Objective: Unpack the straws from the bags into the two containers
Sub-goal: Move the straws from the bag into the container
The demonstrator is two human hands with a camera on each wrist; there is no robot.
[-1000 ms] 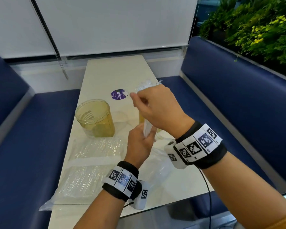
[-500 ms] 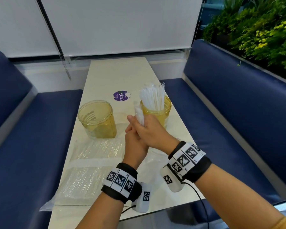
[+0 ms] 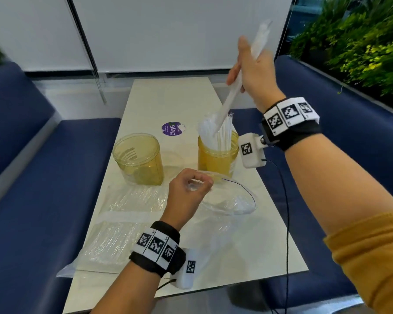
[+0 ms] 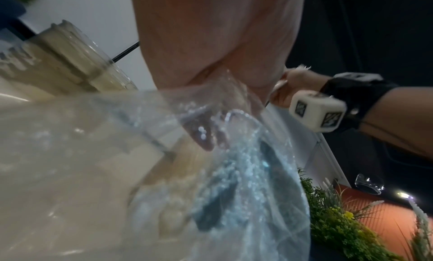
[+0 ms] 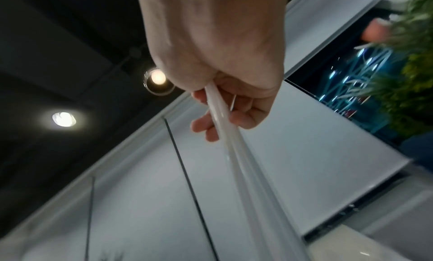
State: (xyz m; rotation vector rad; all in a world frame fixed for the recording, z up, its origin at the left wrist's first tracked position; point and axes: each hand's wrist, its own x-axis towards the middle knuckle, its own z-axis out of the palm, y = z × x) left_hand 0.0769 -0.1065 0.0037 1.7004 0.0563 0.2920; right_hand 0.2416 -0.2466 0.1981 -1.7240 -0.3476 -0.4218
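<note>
My right hand (image 3: 247, 71) is raised above the table and grips a small bundle of white straws (image 3: 233, 94), slanted down with its lower end among the straws (image 3: 216, 134) standing in the right yellow container (image 3: 216, 162). The right wrist view shows the same straws (image 5: 225, 127) running out of that hand's (image 5: 211, 116) curled fingers. The left yellow container (image 3: 137, 158) holds no straws that I can see. My left hand (image 3: 191, 186) pinches the mouth of a clear, mostly empty plastic bag (image 3: 232, 202) on the table. In the left wrist view the bag (image 4: 211, 172) hangs under my left hand's fingers (image 4: 206, 135).
A second clear bag (image 3: 120, 223) full of straws lies flat on the near left of the cream table (image 3: 173, 103). A purple round sticker (image 3: 171, 129) sits behind the containers. Blue benches (image 3: 43, 177) flank the table; plants (image 3: 361, 41) stand at the right.
My right hand has pulled the straws out of the bag, risen from beside the left hand and carried them up over the right container. The left hand stays low on the bag.
</note>
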